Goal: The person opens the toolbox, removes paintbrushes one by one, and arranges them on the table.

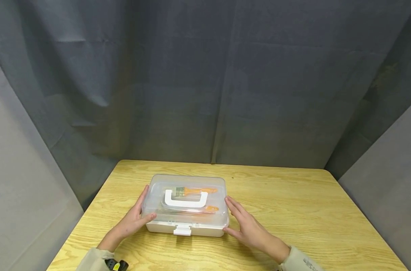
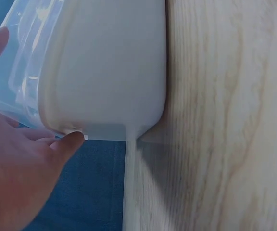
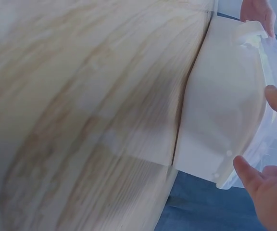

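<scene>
A white plastic case (image 1: pixel 158 226) with a clear lid (image 1: pixel 192 181) sits on the wooden table, its lid down. On top lies a white carry handle (image 1: pixel 185 204), and a white latch (image 1: pixel 182 230) is at the front. Through the lid show a paintbrush (image 1: pixel 180 191) with an orange handle and another orange-handled item (image 1: pixel 212 208). My left hand (image 1: pixel 129 222) is at the case's left side, fingers extended along it and thumb over the lid's front corner. Against the right side, my right hand (image 1: pixel 249 229) touches near the lid's rim with fingers and thumb spread.
The wooden table (image 1: pixel 293 210) extends farther to the right of the case than to the left. Behind it hangs a dark grey curtain (image 1: pixel 178 94), with pale panels (image 1: pixel 29 162) at both sides. A dark band (image 1: pixel 115 264) circles my left wrist.
</scene>
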`<action>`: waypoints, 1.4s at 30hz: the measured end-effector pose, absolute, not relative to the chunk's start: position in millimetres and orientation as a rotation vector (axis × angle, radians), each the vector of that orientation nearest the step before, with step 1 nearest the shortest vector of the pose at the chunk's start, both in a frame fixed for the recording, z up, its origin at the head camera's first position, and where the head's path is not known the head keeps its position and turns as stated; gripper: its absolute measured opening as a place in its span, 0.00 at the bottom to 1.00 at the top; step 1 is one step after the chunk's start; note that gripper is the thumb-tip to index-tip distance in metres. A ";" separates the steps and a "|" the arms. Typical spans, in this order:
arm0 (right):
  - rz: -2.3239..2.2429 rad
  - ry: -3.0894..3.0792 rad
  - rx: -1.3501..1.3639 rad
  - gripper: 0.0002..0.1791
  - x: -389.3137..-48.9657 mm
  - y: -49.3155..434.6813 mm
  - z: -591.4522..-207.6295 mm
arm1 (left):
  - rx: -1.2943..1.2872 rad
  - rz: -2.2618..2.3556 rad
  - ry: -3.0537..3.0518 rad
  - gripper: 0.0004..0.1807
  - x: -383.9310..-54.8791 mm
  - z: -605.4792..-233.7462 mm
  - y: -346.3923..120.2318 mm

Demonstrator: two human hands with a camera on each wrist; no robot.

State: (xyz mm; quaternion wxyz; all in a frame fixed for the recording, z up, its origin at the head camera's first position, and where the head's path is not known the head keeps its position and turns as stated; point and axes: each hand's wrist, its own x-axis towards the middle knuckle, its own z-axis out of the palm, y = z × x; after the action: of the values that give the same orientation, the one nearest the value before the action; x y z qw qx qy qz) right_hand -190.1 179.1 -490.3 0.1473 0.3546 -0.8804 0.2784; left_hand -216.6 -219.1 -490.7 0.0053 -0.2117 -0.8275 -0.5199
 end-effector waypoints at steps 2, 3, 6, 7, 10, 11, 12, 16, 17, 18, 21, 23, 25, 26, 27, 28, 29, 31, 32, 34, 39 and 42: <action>0.784 -2.536 1.012 0.51 -189.5 179.3 -490.0 | -0.653 -1.596 -2.600 0.50 -216.9 -490.1 -218.3; 0.776 -2.536 1.004 0.51 -189.1 179.6 -489.7 | -0.647 -1.583 -2.605 0.50 -217.0 -489.6 -217.8; 0.735 -2.526 0.983 0.52 -189.5 180.4 -489.1 | -0.623 -1.562 -2.616 0.49 -217.9 -488.0 -215.8; 0.724 -2.518 0.981 0.53 -190.1 180.7 -488.8 | -0.616 -1.552 -2.621 0.49 -218.3 -487.6 -215.1; 0.688 -2.490 0.985 0.55 -193.0 181.3 -487.6 | -0.588 -1.526 -2.625 0.48 -219.4 -486.8 -213.3; 0.674 -2.481 0.988 0.56 -194.1 181.5 -487.1 | -0.576 -1.513 -2.628 0.48 -219.7 -486.9 -213.0; 0.665 -2.468 0.999 0.56 -195.4 181.8 -486.5 | -0.567 -1.499 -2.628 0.47 -220.0 -487.1 -212.7; 0.591 -2.420 1.065 0.53 -199.6 184.1 -483.0 | -0.537 -1.474 -2.630 0.47 -220.9 -487.8 -212.1; 0.569 -2.406 1.087 0.52 -200.3 184.7 -481.7 | -0.531 -1.477 -2.630 0.47 -220.9 -488.0 -212.1; 0.550 -2.392 1.109 0.50 -200.9 185.3 -480.1 | -0.527 -1.481 -2.630 0.47 -220.8 -488.3 -212.2; 0.506 -2.363 1.150 0.48 -202.0 186.4 -474.3 | -0.518 -1.502 -2.634 0.48 -220.3 -488.7 -213.0; 0.507 -2.359 1.161 0.47 -202.6 186.5 -470.2 | -0.519 -1.525 -2.634 0.49 -220.1 -488.7 -213.8; 0.527 -2.365 1.160 0.45 -203.5 186.6 -466.0 | -0.515 -1.577 -2.631 0.50 -220.1 -488.6 -214.5; 0.540 -2.365 1.158 0.44 -204.2 186.6 -463.9 | -0.513 -1.606 -2.629 0.50 -220.3 -488.7 -214.9; 0.553 -2.370 1.153 0.44 -204.9 186.7 -461.8 | -0.510 -1.631 -2.626 0.50 -220.7 -489.0 -215.2; 0.563 -2.374 1.149 0.43 -205.7 186.7 -459.8 | -0.503 -1.658 -2.624 0.50 -221.0 -489.1 -215.7; 0.577 -2.378 1.143 0.42 -206.8 186.4 -457.8 | -0.496 -1.683 -2.627 0.50 -221.1 -489.6 -216.1; 0.611 -2.386 1.131 0.42 -208.8 186.0 -453.8 | -0.489 -1.726 -2.642 0.49 -221.4 -491.5 -216.3; 0.621 -2.386 1.124 0.42 -210.0 185.8 -452.3 | -0.481 -1.722 -2.663 0.50 -221.4 -492.7 -216.2; 0.653 -2.389 1.116 0.41 -212.6 185.3 -448.7 | -0.458 -1.693 -2.717 0.49 -220.7 -495.0 -215.5; 0.723 -2.364 1.126 0.42 -220.4 183.5 -439.7 | -0.414 -1.569 -2.804 0.49 -220.2 -499.6 -214.3; 0.743 -2.374 1.120 0.44 -225.4 181.7 -434.3 | -0.416 -1.554 -2.794 0.51 -220.0 -499.9 -214.7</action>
State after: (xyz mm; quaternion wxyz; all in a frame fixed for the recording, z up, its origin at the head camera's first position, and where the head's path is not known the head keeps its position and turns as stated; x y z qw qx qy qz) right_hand -225.4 181.7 -434.3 0.2053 0.4017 -0.8518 0.2665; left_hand -220.0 -214.7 -499.9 -0.0414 -0.1290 -0.8659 -0.4816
